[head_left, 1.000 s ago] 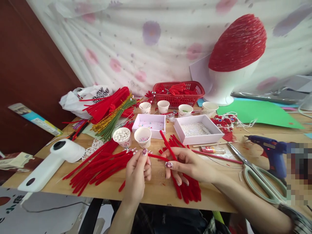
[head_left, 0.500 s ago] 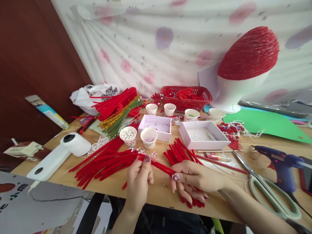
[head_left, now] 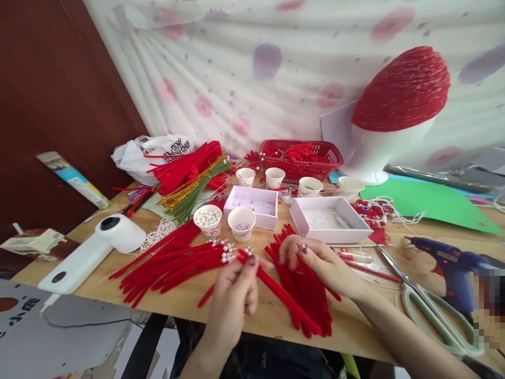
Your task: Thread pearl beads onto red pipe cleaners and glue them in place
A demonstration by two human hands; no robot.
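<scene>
My left hand [head_left: 234, 292] pinches a folded red pipe cleaner [head_left: 290, 302] near its upper end. The rest of it slants down to the right, its lower end free over the table's front edge. My right hand [head_left: 321, 263] is raised over a loose pile of red pipe cleaners [head_left: 305, 289], its fingers loosely curled and apart, with nothing visible in them. Left of my left hand lies a bunch of red pipe cleaners [head_left: 169, 268] tipped with pearl bead clusters [head_left: 228, 252]. Paper cups of white beads [head_left: 208, 218] and pastel beads [head_left: 241, 226] stand behind.
Two shallow white boxes [head_left: 330, 231] hold small beads. At the right lie scissors [head_left: 434, 310] and a blue glue gun [head_left: 453, 268]. A white handheld device [head_left: 90, 252] lies at the left. Behind are a red basket [head_left: 303, 171] and a foam head [head_left: 374, 152].
My right hand has let go of the pipe cleaner and moved up, its fingers drawing in. My left hand has shifted slightly right, still pinching the pipe cleaner, whose far end now hangs free.
</scene>
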